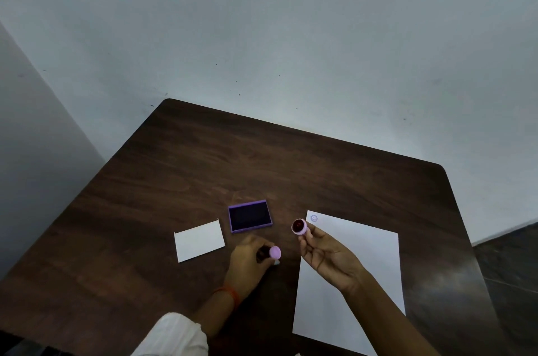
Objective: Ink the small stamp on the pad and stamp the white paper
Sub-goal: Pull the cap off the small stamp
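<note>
Right hand [326, 253], palm up, pinches the stamp [299, 227] above the paper [364, 283]; left hand [250, 256], on the tabletop [203, 166], grips a cap [274, 253].

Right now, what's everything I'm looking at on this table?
table: one, dark brown wood, against a pale wall.
ink pad: one, purple case, open, mid-table.
card: one, white, left of the ink pad.
paper: one large white sheet, right side.
print: one, faint purple, paper's far left corner.
stamp: one, lilac, dark face toward camera, in right hand's grip.
cap: one, lilac, in left hand.
left hand: orange wrist thread, white sleeve.
right hand: raised over the paper's left edge.
</note>
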{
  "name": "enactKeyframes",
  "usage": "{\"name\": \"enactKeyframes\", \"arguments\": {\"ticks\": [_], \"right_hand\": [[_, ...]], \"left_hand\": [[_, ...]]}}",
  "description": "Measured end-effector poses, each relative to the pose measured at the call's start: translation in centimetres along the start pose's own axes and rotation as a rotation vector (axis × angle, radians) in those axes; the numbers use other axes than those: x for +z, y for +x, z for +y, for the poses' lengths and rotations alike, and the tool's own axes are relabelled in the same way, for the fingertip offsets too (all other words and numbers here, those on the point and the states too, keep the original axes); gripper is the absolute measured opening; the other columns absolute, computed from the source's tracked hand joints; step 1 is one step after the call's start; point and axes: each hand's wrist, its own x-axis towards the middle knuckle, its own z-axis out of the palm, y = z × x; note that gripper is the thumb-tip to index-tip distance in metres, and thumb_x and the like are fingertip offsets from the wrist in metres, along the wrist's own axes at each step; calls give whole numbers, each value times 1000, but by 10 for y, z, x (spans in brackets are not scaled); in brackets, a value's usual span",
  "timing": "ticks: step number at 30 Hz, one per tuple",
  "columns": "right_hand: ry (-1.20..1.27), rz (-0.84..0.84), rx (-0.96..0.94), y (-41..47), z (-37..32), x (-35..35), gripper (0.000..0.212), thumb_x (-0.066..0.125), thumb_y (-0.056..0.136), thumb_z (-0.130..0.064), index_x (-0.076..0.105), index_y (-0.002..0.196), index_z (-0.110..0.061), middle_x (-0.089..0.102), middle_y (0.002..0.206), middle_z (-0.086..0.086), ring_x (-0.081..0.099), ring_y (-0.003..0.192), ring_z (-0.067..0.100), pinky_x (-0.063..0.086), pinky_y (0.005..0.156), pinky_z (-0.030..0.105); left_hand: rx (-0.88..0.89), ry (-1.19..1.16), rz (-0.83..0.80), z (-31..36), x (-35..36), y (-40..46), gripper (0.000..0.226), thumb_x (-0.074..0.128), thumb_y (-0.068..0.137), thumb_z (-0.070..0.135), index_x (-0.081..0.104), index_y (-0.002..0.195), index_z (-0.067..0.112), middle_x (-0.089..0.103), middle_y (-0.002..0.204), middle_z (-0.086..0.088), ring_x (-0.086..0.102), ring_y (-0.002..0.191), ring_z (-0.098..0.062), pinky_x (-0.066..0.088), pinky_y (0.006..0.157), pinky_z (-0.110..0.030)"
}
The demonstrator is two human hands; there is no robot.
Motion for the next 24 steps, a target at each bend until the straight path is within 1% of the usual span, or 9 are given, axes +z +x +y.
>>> {"name": "enactKeyframes", "arguments": {"ticks": [3, 5, 7, 10, 13, 17, 20, 22, 24], "right_hand": [[-14, 20, -16, 1, -2, 3, 25, 53, 80, 0, 76, 78, -5, 77, 81, 13, 74, 68, 18, 60, 56, 24], [-17, 19, -30, 2, -2, 6, 21, 56, 74, -1, 77, 77, -6, 77, 79, 13, 73, 66, 17, 60, 55, 23], [-19, 3, -38, 2, -2, 11, 16, 67, 64, -2, 77, 77, -6, 77, 79, 13, 73, 65, 17, 59, 54, 23], [-1, -31, -41, 3, -2, 15, 37, 88, 44, -5, 76, 79, -5, 77, 80, 13, 74, 68, 19, 60, 54, 24], [20, -22, -30, 6, -3, 17, 22, 73, 60, -1, 76, 82, -5, 77, 84, 13, 74, 72, 19, 60, 56, 25], [50, -76, -46, 14, -2, 21, 53, 93, 33, -3, 75, 83, -3, 77, 86, 14, 74, 74, 19, 60, 57, 25], [8, -67, -35, 17, -2, 28, 26, 75, 59, 2, 75, 84, -5, 77, 87, 12, 73, 75, 18, 61, 60, 24], [-36, -48, -24, 23, -1, 31, 24, 58, 72, 3, 75, 86, -6, 77, 88, 11, 73, 75, 16, 60, 61, 22], [-114, -7, -40, 29, -1, 36, 25, 54, 81, 4, 75, 88, -8, 77, 89, 10, 73, 78, 16, 60, 63, 22]], "left_hand": [[-1, 34, -2, -4, 1, 1, 24, 74, 73, 25, 65, 95, 23, 61, 108, 3, 54, 93, -4, 42, 80, -13], [4, 53, -5, -4, 1, 1, 28, 74, 73, 25, 64, 100, 23, 60, 111, 3, 53, 94, -4, 41, 81, -11], [20, 64, -7, -5, 0, 2, 36, 74, 73, 25, 62, 107, 24, 58, 114, 4, 51, 94, -2, 37, 76, -5], [29, 70, 10, -7, -5, 2, 40, 73, 74, 29, 60, 112, 24, 57, 116, 5, 50, 90, -1, 36, 70, -3], [48, 65, 110, -7, -19, 4, 38, 71, 75, 30, 60, 111, 25, 58, 114, 5, 53, 84, -2, 38, 72, -5], [75, 105, 297, -8, -44, 12, 40, 73, 74, 27, 61, 112, 23, 58, 116, 2, 53, 104, -12, 42, 87, -19], [66, 196, 332, -15, -59, 21, 50, 73, 73, 31, 55, 120, 24, 53, 124, 1, 43, 113, -16, 36, 92, -22], [32, 259, 270, -22, -65, 26, 65, 73, 71, 38, 46, 130, 26, 46, 136, 2, 37, 122, -16, 33, 100, -27], [-12, 299, 181, -27, -68, 30, 78, 73, 69, 43, 37, 136, 26, 38, 144, 2, 32, 128, -18, 30, 106, -33]]}}
